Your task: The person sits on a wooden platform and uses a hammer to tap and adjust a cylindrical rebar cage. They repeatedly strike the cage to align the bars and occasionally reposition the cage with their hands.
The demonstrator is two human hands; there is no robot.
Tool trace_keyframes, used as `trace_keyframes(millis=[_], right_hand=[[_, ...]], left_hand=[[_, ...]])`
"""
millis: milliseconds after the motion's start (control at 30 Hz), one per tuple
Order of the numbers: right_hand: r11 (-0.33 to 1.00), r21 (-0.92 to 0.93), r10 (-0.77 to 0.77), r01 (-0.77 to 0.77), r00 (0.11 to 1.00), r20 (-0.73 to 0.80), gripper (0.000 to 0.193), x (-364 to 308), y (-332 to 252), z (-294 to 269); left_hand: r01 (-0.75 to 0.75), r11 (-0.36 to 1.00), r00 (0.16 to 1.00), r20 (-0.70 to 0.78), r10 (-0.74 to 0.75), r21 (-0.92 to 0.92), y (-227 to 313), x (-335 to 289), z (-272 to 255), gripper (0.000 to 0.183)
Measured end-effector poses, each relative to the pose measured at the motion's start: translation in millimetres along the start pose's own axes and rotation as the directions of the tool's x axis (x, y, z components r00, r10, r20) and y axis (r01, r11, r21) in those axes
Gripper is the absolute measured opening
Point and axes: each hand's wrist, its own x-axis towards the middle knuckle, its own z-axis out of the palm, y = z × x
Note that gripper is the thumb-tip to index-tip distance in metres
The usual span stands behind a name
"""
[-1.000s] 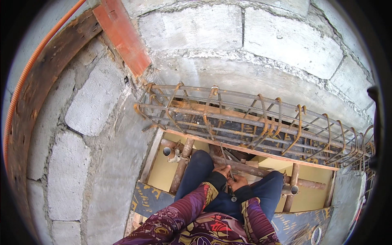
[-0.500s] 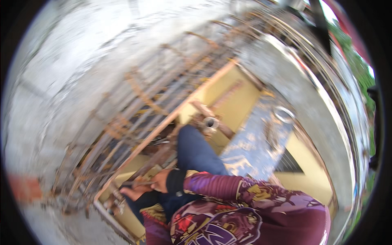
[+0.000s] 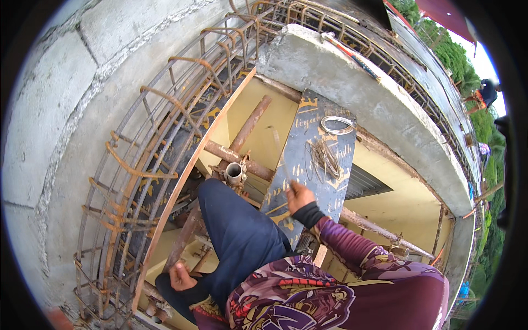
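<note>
Right hand [image 3: 300, 198]: fingers closed round a rod [image 3: 286, 175], arm reaching forward over the board [image 3: 297, 147]. Rod – thin, dark, blurred along its upper length; a faint curved streak near its top, where detail is too smeared to tell the shape of the tip. It points away from the body, tilted slightly left, with a short blunt end showing below the fist. Whether it touches the board cannot be told.

Left hand [image 3: 181, 276]: low at the left, by the bent left knee, near a rusty pipe [image 3: 184, 236]. Fingers curled, thumb against or close to the forefinger; cannot tell whether anything is pinched between them.

Board: blue-grey, printed in gold, worn in places. On it, just ahead of the right hand, a loose bundle of wires [image 3: 327, 158] – thin, brownish, fanned out, with some strands looping off to the left. Beyond the bundle, near the board's far end, a coil [image 3: 335, 132]: bright silver, roundish, lying flat.

Left of the knee, a rebar cage [image 3: 128, 168], rusty, runs along the block wall [image 3: 49, 110]. An upright pipe end [image 3: 234, 172], open and round, stands just beyond the knee. A concrete ledge [image 3: 407, 113] borders the opening on the right.
</note>
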Motion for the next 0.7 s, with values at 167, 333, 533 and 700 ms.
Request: trace_keyframes(millis=[167, 333, 533, 700], right_hand=[[0.947, -0.185, 0.224, -0.264, 0.952, -0.211, 0.024, 71.3, 48.4, 7.6], [0.835, -0.222, 0.459, -0.504, 0.860, -0.224, 0.026, 155.8, 69.9, 10.0], [0.762, -0.120, 0.600, -0.637, 0.763, -0.241, 0.027, 271.5, 57.9, -6.9], [0.771, -0.129, 0.590, -0.623, 0.776, -0.224, 0.027, 304.7, 63.5, -15.5]], left_hand=[[-0.582, 0.626, 0.686, -0.101, 0.721, 0.518, 137.3, 87.6, -17.3, 0.022], [-0.465, 0.472, 0.676, -0.045, 0.736, 0.748, 186.6, 149.6, -34.4, 0.031], [-0.288, 0.792, 0.909, -0.106, 0.403, 0.538, 164.9, 155.0, -35.6, 0.044], [-0.266, 0.794, 0.925, -0.087, 0.370, 0.546, 159.3, 157.4, -42.4, 0.047]])
